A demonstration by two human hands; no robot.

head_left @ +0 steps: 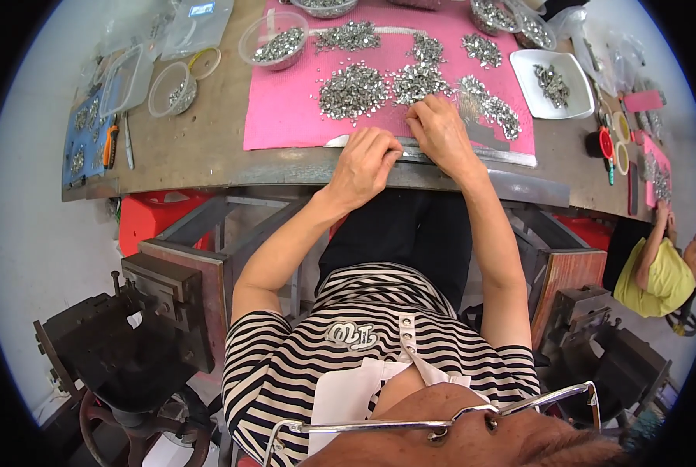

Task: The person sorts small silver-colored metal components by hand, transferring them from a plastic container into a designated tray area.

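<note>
My left hand [359, 166] rests at the front edge of a pink mat [282, 124], its thumb and fingertips pressed together. Beside it, my right hand [443, 134] reaches over the mat with curled fingers pinched close to a pile of small shiny silver metal pieces [420, 82]. Whatever either hand pinches is too small or too hidden to make out. A larger heap of the same pieces [353, 91] lies just beyond my left hand. To the right of my right hand, more pieces [494, 107] spread in a band. A metal strip [301, 170] runs along the table edge beneath my hands.
Round clear tubs of pieces [274, 40] stand at the back, and a white square dish [552, 84] sits at the right. Orange-handled pliers [110, 144] lie at the left. Dark machine vises [165, 311] flank my seat. Another person in yellow [663, 272] works at far right.
</note>
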